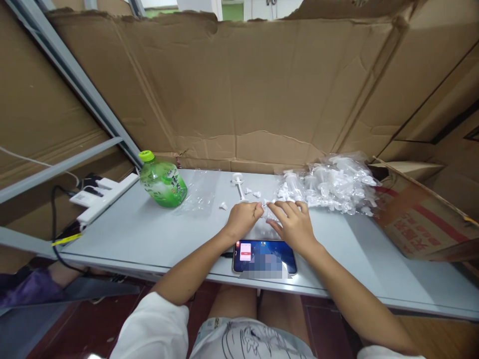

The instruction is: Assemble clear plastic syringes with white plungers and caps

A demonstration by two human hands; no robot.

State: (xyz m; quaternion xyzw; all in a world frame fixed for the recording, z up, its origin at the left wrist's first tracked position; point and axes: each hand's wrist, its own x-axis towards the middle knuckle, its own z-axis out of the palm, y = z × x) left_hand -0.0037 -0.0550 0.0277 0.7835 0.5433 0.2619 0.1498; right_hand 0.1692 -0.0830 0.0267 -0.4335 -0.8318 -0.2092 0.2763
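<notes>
My left hand (244,218) is closed, its fingers curled and pressed together; whatever it pinches is too small to make out. Close beside it, my right hand (295,223) has its fingers apart, thumb low and forefinger high. Clear crinkled plastic (270,214) lies between the two hands, touching or near the right fingertips. A tiny white piece (265,202) shows at the gap between the hands. Just beyond them, a white plastic rod with round ends (238,186) and small white plastic pieces (256,194) lie on the table (149,239).
A clear bag of white plastic parts (340,184) lies at the right, near a cardboard box (426,214). A lit phone (265,257) lies by the front edge. Leftward are a green bottle (163,182), a clear plastic bag (200,192) and a power strip (108,198). Cardboard (254,85) walls the back.
</notes>
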